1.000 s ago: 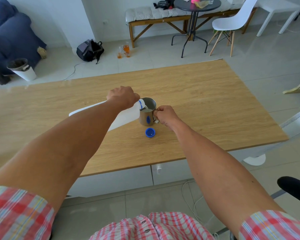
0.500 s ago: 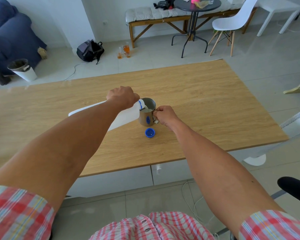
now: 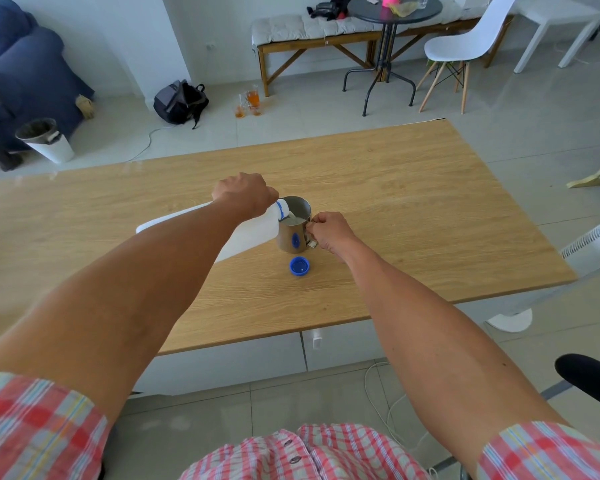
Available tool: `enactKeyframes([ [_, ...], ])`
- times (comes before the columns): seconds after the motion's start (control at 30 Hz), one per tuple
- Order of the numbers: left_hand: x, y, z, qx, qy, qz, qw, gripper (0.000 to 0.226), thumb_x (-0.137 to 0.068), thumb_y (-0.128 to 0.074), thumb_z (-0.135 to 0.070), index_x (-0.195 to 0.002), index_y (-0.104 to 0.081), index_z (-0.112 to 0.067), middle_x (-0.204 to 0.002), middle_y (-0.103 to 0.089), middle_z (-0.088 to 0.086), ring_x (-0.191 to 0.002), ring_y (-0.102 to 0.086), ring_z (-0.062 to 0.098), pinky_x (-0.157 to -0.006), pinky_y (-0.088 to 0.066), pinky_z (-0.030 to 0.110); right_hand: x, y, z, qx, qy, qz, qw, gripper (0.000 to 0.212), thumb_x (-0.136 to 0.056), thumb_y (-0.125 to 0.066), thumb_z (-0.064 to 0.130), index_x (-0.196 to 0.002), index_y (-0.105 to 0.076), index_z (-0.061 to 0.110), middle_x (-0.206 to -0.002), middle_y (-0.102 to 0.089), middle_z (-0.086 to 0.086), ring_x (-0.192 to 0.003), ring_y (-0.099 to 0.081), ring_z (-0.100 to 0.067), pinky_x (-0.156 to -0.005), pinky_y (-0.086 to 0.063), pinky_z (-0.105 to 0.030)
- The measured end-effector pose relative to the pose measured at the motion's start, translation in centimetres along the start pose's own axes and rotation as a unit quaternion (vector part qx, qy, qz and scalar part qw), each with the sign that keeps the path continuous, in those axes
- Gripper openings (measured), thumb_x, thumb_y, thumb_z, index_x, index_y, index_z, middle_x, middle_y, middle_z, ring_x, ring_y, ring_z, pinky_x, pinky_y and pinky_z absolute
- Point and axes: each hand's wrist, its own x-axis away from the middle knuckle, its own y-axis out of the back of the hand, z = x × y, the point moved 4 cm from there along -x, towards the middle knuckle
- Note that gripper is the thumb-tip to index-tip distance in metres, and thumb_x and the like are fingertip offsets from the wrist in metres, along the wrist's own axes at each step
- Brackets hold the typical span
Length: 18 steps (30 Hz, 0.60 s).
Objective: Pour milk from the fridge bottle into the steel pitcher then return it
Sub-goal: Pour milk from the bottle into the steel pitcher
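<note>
A white plastic milk bottle (image 3: 253, 233) lies tipped almost flat, its blue-ringed neck over the rim of the steel pitcher (image 3: 291, 233). My left hand (image 3: 245, 194) grips the bottle near its neck from above. White milk runs from the mouth and shows inside the pitcher. The pitcher stands upright on the wooden table (image 3: 413, 216), and my right hand (image 3: 329, 232) is closed on its handle at the right side. The bottle's blue cap (image 3: 299, 266) lies open side up on the table just in front of the pitcher. My left forearm hides much of the bottle.
The table's front edge runs just below my arms, with white drawers under it. Beyond the table's far edge are a backpack (image 3: 181, 102), glass jars (image 3: 252, 100) on the floor, a bench, a round black table and a white chair (image 3: 465, 46). A black chair arm (image 3: 589, 375) sits at my right.
Hands, bottle and pitcher stay in place. The bottle's angle looks the same, with the pour continuing.
</note>
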Motion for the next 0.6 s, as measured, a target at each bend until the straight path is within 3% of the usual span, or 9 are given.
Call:
enactKeyframes([
  [0.23,0.07,0.01,-0.01,0.003,0.004,0.002,1.000,0.036,-0.100,-0.041,-0.040,-0.086,-0.059,-0.013,-0.081,-0.057,0.006,-0.065,-0.049,0.022,-0.066,-0.040,0.034,-0.18,-0.06,-0.13,-0.006,-0.005,-0.001,1.000,0.011,-0.096,-0.060,0.011,-0.091,-0.070,0.008,-0.082,-0.065,-0.011,-0.073,-0.057,-0.021,-0.064,-0.046,-0.032],
  [0.6,0.15,0.18,-0.10,0.003,0.002,0.003,1.000,0.036,-0.101,-0.041,-0.041,-0.080,-0.055,-0.015,-0.081,-0.057,0.006,-0.066,-0.049,0.022,-0.062,-0.037,0.033,-0.18,-0.04,-0.12,-0.008,0.000,0.000,1.000,0.011,-0.095,-0.060,0.011,-0.088,-0.068,0.009,-0.080,-0.064,-0.011,-0.073,-0.056,-0.021,-0.064,-0.046,-0.033],
])
